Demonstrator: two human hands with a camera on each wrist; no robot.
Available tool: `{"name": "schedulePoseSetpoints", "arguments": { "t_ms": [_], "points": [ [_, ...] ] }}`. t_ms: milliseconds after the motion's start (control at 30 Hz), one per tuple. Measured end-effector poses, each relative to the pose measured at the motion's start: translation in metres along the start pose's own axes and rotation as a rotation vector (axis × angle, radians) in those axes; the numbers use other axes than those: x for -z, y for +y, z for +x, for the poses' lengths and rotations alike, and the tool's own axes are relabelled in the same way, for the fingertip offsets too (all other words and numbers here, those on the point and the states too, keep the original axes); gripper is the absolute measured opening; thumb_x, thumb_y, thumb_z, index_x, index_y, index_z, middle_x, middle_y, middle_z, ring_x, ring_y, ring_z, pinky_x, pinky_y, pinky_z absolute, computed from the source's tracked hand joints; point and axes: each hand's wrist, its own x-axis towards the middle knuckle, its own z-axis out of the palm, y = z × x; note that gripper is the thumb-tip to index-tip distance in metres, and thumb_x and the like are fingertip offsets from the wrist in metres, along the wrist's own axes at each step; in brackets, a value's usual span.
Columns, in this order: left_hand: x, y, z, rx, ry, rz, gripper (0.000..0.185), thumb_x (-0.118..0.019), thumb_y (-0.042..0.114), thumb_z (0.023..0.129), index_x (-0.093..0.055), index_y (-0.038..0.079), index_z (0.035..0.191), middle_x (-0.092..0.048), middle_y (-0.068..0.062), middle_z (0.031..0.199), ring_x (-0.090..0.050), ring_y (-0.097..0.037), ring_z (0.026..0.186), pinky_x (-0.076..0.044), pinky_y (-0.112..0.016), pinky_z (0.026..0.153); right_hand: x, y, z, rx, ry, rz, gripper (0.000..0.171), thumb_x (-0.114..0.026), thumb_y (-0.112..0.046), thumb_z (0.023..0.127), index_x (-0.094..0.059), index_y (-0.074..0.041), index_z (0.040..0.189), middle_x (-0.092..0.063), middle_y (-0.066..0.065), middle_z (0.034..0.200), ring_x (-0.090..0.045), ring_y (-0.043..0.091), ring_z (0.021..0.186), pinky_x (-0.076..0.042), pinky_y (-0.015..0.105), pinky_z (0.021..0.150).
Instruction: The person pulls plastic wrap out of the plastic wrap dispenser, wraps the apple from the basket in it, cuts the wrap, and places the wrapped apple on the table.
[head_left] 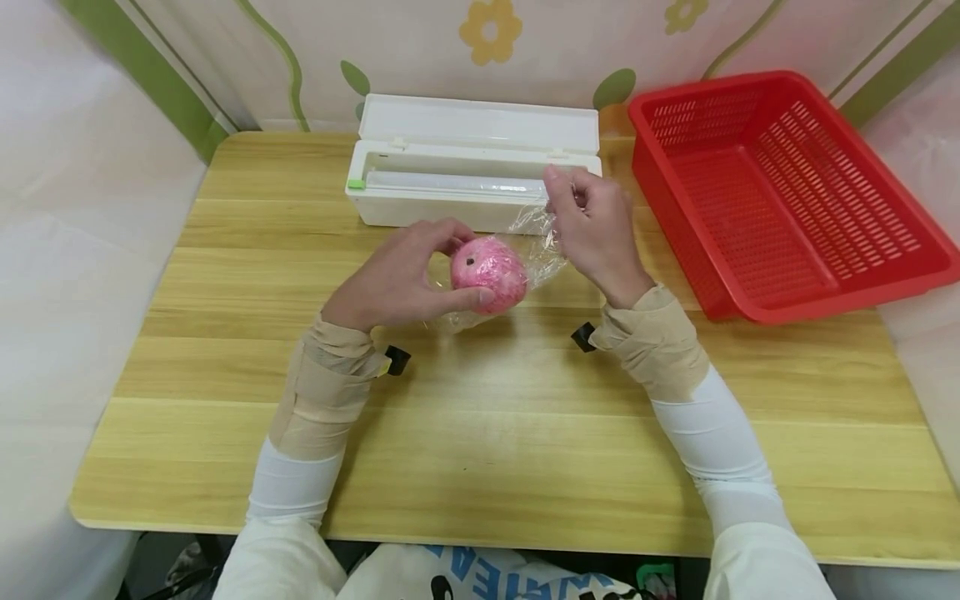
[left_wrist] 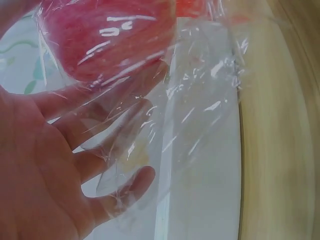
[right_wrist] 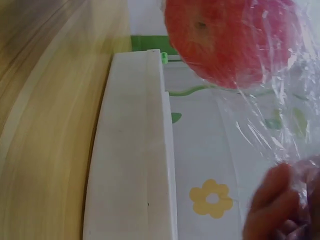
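Note:
A pinkish-red apple [head_left: 491, 275] is held above the table, with clear plastic wrap [head_left: 546, 250] over much of its skin. My left hand [head_left: 405, 279] grips it from the left, thumb at the front and fingers behind. In the left wrist view the lower fingers [left_wrist: 135, 187] spread out under loose film. To the right, my right hand [head_left: 596, 221] pinches the gathered end of the wrap, which stretches from the apple to its fingertips. The right wrist view shows the apple's stem hollow [right_wrist: 201, 25] and creased film running down to the fingers.
Behind the hands, a white wrap box [head_left: 450, 204] stands with its lid [head_left: 487, 121] raised and a roll of film [head_left: 450, 182] inside. A red plastic basket [head_left: 690, 250] is at the back right of the wooden table [head_left: 480, 450]. A printed curtain [head_left: 420, 42] hangs behind.

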Motion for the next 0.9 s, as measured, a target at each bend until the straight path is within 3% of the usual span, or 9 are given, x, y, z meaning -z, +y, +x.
{"name": "schedulePoseSetpoints", "arguments": {
  "t_ms": [133,367,900],
  "points": [
    [-0.001,0.0,0.0,0.032,-0.003,-0.026,0.058,-0.084,0.048,0.086,-0.065,0.015,0.13,-0.071,0.002,0.121,-0.064,-0.017,0.115,-0.053,-0.052,0.105,-0.005,0.002,-0.001,0.142,0.07,-0.086,0.047,-0.059,-0.032,0.109,-0.057,-0.004,0.071,-0.05,0.005,0.065,-0.045,0.018,0.063,-0.034,0.023,0.059],
    [-0.004,-0.002,0.002,0.052,-0.02,-0.053,0.058,-0.083,0.044,0.087,-0.065,0.014,0.132,-0.072,0.0,0.122,-0.066,-0.018,0.116,-0.055,-0.052,0.105,-0.006,0.001,-0.004,0.29,0.148,-0.196,0.046,-0.064,-0.03,0.107,-0.054,-0.004,0.071,-0.044,0.007,0.061,-0.04,0.019,0.058,-0.025,0.024,0.056],
    [-0.013,0.003,0.009,0.143,-0.016,-0.041,0.059,-0.077,0.049,0.089,-0.064,0.012,0.133,-0.075,-0.003,0.121,-0.069,-0.02,0.118,-0.056,-0.047,0.099,-0.005,-0.014,-0.015,0.578,0.171,-0.383,0.04,-0.069,-0.026,0.104,-0.062,-0.004,0.072,-0.051,0.009,0.053,-0.037,0.015,0.048,-0.023,0.024,0.049]
  ]
}}
